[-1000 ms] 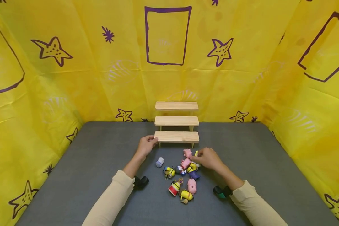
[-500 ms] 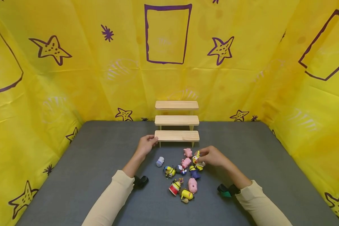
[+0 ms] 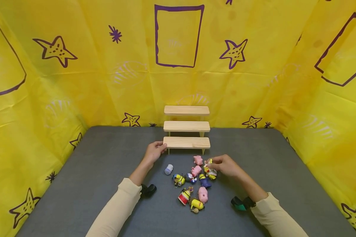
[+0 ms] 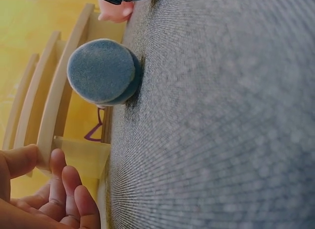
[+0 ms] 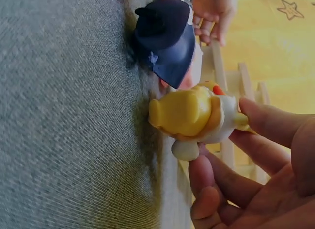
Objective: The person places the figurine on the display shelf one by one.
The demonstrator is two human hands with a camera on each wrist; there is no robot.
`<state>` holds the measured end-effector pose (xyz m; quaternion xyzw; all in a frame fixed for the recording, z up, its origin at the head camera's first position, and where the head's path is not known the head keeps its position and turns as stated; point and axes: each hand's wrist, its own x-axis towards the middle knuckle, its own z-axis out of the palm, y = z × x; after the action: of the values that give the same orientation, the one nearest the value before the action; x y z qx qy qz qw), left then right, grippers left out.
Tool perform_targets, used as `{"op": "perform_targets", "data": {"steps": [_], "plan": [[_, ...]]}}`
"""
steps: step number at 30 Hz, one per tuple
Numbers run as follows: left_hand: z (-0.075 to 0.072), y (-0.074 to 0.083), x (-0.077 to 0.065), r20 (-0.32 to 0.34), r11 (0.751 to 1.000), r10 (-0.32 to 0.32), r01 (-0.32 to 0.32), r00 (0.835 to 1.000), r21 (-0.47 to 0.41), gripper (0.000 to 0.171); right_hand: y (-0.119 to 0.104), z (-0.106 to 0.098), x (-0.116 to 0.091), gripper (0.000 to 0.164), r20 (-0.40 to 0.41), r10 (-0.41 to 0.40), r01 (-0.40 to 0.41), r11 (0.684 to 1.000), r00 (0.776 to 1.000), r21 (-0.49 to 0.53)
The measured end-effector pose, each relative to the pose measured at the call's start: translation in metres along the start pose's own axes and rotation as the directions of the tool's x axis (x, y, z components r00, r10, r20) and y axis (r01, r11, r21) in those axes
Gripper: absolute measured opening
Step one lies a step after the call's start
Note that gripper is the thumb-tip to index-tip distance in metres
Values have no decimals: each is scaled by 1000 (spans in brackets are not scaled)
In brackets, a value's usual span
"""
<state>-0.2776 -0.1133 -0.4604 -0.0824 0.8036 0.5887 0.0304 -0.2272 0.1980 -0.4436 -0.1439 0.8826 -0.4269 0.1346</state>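
Note:
At the left end of the lowest board of a three-step wooden display stand (image 3: 187,142), my left hand (image 3: 153,153) pinches the edge, thumb and fingers on either side of the board (image 4: 54,98). My right hand (image 3: 226,165) pinches a yellow-and-white toy figurine (image 3: 211,171) by its white upper part. In the right wrist view the figurine (image 5: 184,113) is tilted, its yellow end towards the cloth; whether it touches the cloth I cannot tell. Beside it lies a yellow figurine with a dark blue cape (image 3: 205,180). Pink pig figurines (image 3: 198,160) lie just left of my right fingertips.
More figurines lie in front of the stand: a pale white-blue one (image 3: 168,169), a yellow-and-blue one (image 3: 179,180), a red-robed one (image 3: 184,196), a yellow one (image 3: 197,204) and a pink pig (image 3: 203,194). Yellow printed fabric (image 3: 92,92) walls in the grey surface (image 3: 112,158).
My right hand has drawn the yellow-and-white figurine slightly right, away from the pigs and the caped figurine, and turned it. My left hand stays on the stand.

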Motion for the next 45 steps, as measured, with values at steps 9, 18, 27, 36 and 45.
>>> {"op": "perform_targets", "data": {"steps": [9, 18, 27, 36, 45], "plan": [[1, -2, 0, 16, 1000, 3, -3, 1000, 1, 38, -4, 3, -1, 15, -93, -17, 19, 1000, 995, 20], [0, -2, 1, 12, 1000, -1, 1, 1000, -3, 38, -20, -6, 7, 21, -133, -50, 77, 976, 990, 203], [-1, -2, 1, 16, 1000, 0, 0, 1000, -5, 38, -31, -11, 20, 22, -218, -87, 125, 978, 972, 166], [0, -1, 2, 17, 1000, -11, 11, 1000, 3, 37, -50, -21, 42, 20, -244, -103, 144, 977, 964, 158], [-1, -1, 1, 19, 1000, -8, 8, 1000, 0, 38, -64, -24, 70, 25, -241, -55, 109, 970, 969, 219]]}}
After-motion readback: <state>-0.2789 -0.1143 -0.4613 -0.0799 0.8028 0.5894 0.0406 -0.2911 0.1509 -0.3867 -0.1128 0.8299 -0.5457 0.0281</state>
